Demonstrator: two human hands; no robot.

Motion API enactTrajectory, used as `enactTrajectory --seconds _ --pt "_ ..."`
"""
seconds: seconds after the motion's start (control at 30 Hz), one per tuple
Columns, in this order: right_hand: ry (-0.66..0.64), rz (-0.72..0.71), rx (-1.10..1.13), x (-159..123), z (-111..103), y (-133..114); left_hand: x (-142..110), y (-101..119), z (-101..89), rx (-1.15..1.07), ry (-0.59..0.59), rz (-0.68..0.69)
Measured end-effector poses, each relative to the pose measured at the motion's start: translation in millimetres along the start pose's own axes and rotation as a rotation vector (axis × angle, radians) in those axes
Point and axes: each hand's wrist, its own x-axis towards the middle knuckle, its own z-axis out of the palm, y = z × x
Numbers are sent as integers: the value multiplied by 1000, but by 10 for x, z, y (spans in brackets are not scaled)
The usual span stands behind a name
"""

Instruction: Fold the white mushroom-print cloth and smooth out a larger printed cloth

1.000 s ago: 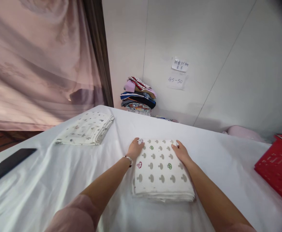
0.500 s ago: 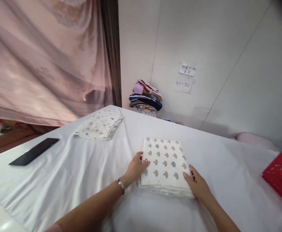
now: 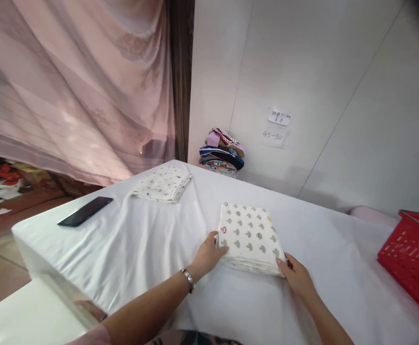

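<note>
Here, my left hand (image 3: 208, 254) and right hand (image 3: 300, 278) pinched the cloth (image 3: 248, 229) near its front corners, apparently squaring it, undersides hidden; the next move called for even pressure.

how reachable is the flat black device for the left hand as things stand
Probably yes, with a stretch: only rumpled white tablecloth lies between the left hand and the flat black device, though that hand holds the mushroom-print cloth.

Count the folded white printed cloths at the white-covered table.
2: a mushroom-print cloth between the left hand and right hand, and a small-print cloth farther back, to its left. Whether either hides another cloth cannot be told.
</note>
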Motion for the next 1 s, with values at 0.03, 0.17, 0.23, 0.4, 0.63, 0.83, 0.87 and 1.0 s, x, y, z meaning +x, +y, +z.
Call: enactTrajectory --seconds 0.03,0.17,0.23,0.4,0.63,0.83,0.87,1.0 --pt "-15 0 18 6 0 -4 0 -14 12 -10 -2 5" --pt "-8 30 59 16 11 -24 26 -73 66 -58 -1 21" --pt "14 52 57 15 18 -27 21 -93 78 -60 20 33" --pt "36 87 -1 -2 16 -26 -64 -122 45 13 124 23" --pt "32 110 -5 -51 2 -83 -119 -117 11 143 161 84" --pt "85 97 -16 -52 9 -87 -31 -72 17 173 141 122" --pt "89 92 -17 -55 14 -81 -22 -75 12 177 151 127" --pt "77 75 -44 -59 30 -60 -37 -106 -10 250 137 96"
